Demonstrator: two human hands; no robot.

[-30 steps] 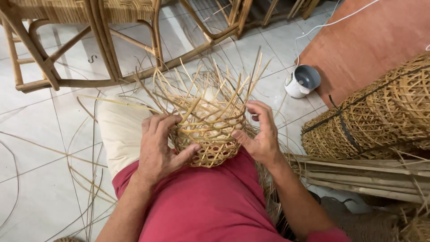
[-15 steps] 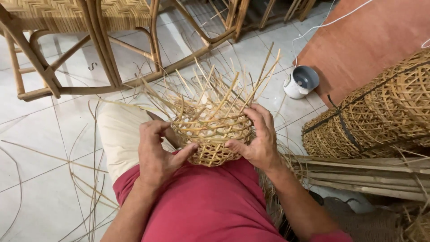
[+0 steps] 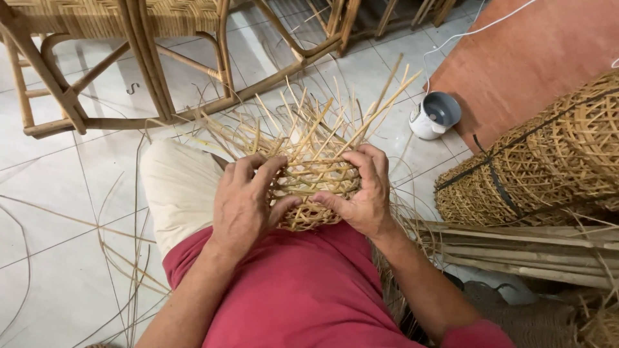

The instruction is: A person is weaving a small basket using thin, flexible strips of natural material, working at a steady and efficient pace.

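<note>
A small half-woven cane basket [image 3: 313, 174] rests on my lap, its loose strips fanning upward and outward. My left hand [image 3: 248, 200] grips its left side, fingers curled over the woven rim and thumb under the base. My right hand [image 3: 364, 190] clasps the right side, with its fingers pressed on the weave. My red shirt and a cream trouser leg [image 3: 177, 190] lie beneath the basket.
A cane chair frame [image 3: 135, 71] stands on the tiled floor at the upper left. A roll of woven cane mesh [image 3: 548, 161] lies at the right, with bamboo slats [image 3: 516, 248] below it. A small white pot [image 3: 435, 116] sits by an orange mat [image 3: 535, 58]. Loose strips litter the floor.
Both hands have turned the basket slightly on my lap. My left hand has shifted up over the rim and my right hand has slid around the right side.
</note>
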